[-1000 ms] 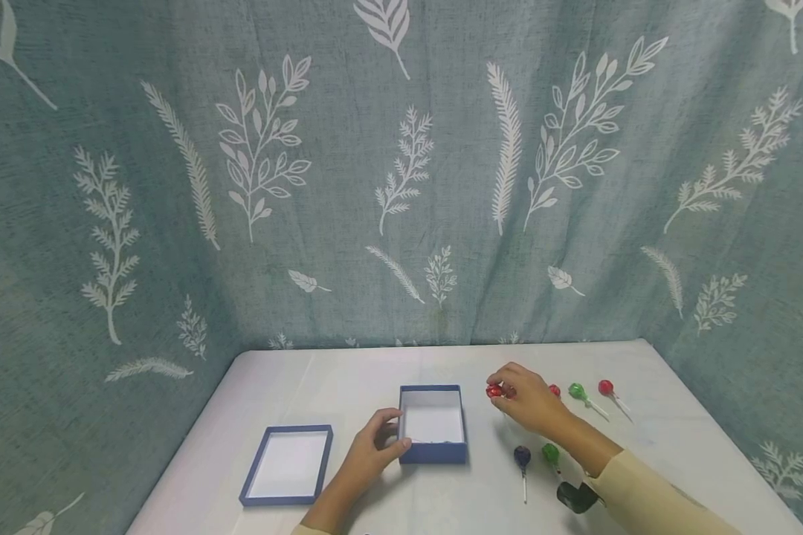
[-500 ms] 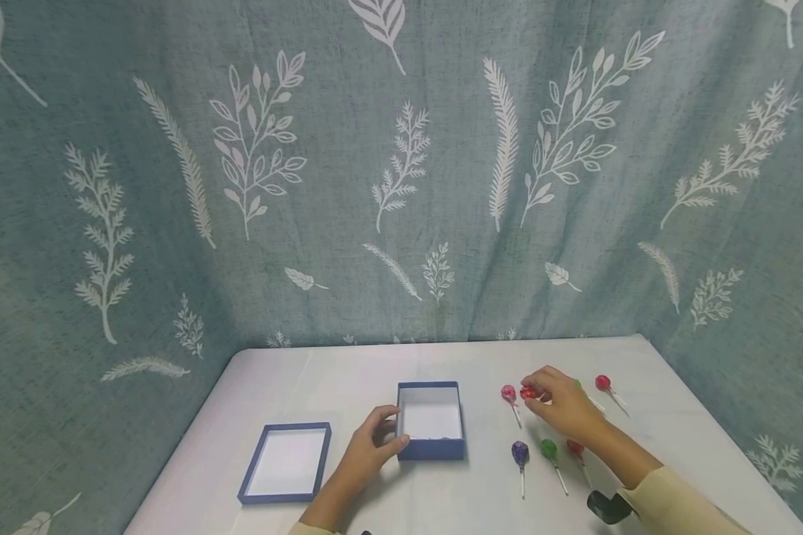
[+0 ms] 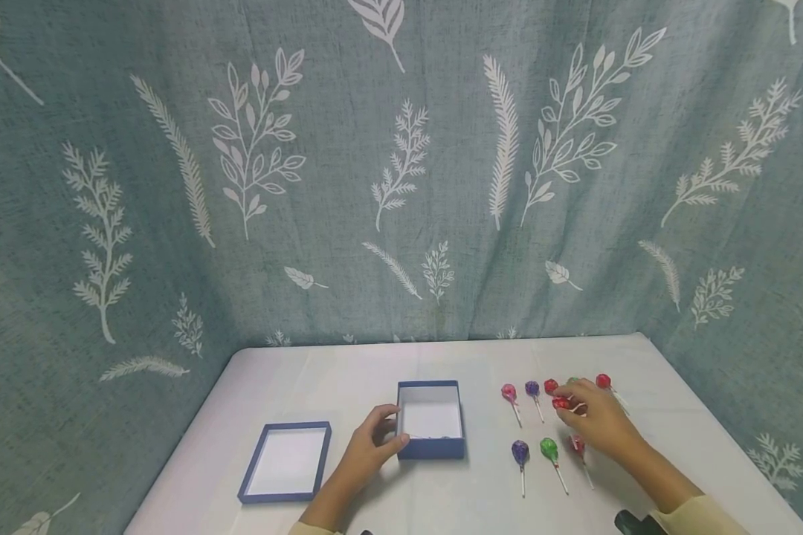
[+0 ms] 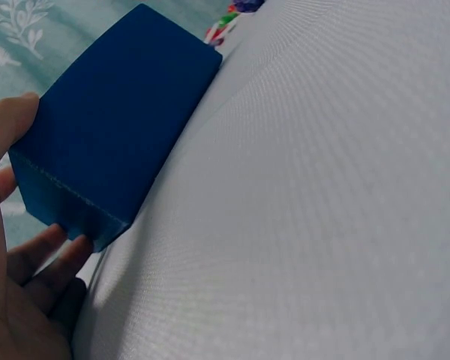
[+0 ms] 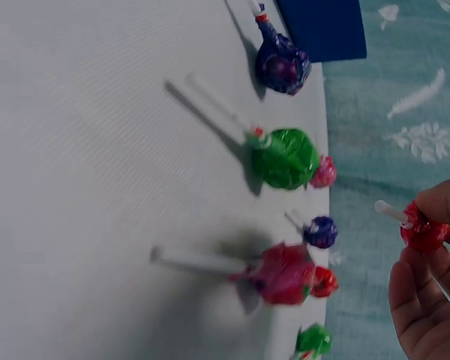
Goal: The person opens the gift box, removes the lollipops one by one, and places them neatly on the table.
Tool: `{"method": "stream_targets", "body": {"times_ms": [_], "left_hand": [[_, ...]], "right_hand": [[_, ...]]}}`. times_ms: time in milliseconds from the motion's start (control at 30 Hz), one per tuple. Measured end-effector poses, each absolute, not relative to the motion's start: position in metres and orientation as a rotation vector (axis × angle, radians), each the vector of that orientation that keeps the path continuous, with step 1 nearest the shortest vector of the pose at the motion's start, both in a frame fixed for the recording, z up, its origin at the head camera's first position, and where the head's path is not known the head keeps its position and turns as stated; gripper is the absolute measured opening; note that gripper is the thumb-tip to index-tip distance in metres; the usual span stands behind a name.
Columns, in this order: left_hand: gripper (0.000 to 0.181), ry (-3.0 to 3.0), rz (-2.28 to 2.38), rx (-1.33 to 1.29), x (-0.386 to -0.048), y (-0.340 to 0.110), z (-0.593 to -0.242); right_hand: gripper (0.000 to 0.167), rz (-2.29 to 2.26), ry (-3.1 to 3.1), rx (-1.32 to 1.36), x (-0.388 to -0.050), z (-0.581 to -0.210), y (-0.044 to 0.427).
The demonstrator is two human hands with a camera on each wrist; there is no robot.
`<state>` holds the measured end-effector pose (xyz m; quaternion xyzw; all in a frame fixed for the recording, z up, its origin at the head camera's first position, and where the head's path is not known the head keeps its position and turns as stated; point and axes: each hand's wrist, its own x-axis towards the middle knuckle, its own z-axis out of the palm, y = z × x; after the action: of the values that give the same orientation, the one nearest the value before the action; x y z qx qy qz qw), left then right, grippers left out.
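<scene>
My left hand (image 3: 368, 449) grips the left side of an open blue box (image 3: 431, 449) with a white inside. In the left wrist view, its thumb and fingers hold one end of the box. My right hand (image 3: 598, 416) pinches a red lollipop (image 3: 560, 403) by its wrapped ball, above the back row of lollipops. In the right wrist view, its white stick points away from the fingers. The back row has a pink lollipop (image 3: 509, 394), a purple one (image 3: 532, 388), a red one (image 3: 551, 386), a partly hidden green one (image 3: 573, 380) and another red one (image 3: 603, 380).
A blue-rimmed lid (image 3: 288, 461), white inside, lies left of the box. In the front row lie a purple lollipop (image 3: 520, 451), a green lollipop (image 3: 549, 449) and a reddish-pink lollipop (image 3: 578, 446). A leaf-patterned curtain (image 3: 442, 186) surrounds the white table (image 3: 348, 371).
My right hand has moved to the right along the back row, carrying the red lollipop. The pink and purple lollipops it covered now show. My left hand stays on the box.
</scene>
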<state>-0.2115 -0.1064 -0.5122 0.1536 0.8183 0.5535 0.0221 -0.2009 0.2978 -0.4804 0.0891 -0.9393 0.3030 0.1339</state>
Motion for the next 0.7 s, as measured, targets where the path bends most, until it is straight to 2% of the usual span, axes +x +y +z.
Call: {"method": "stream_targets", "body": {"times_ms": [100, 333, 467, 700], "left_hand": [[0.052, 2.532, 1.713, 0.48, -0.211, -0.107, -0.511], [0.051, 2.565, 1.722, 0.458, -0.227, -0.108, -0.543], [0.051, 2.56, 1.731, 0.463, -0.23, -0.109, -0.549], [0.05, 2.532, 1.74, 0.469, -0.208, -0.106, -0.508]], "right_hand": [[0.028, 0.88, -2.728, 0.231, -0.196, -0.481, 0.304], [0.027, 0.856, -2.695, 0.216, -0.188, -0.488, 0.317], [0.027, 0.875, -2.718, 0.17, -0.183, -0.492, 0.323], [0.029, 0.907, -2.749, 0.095, -0.176, -0.499, 0.332]]}}
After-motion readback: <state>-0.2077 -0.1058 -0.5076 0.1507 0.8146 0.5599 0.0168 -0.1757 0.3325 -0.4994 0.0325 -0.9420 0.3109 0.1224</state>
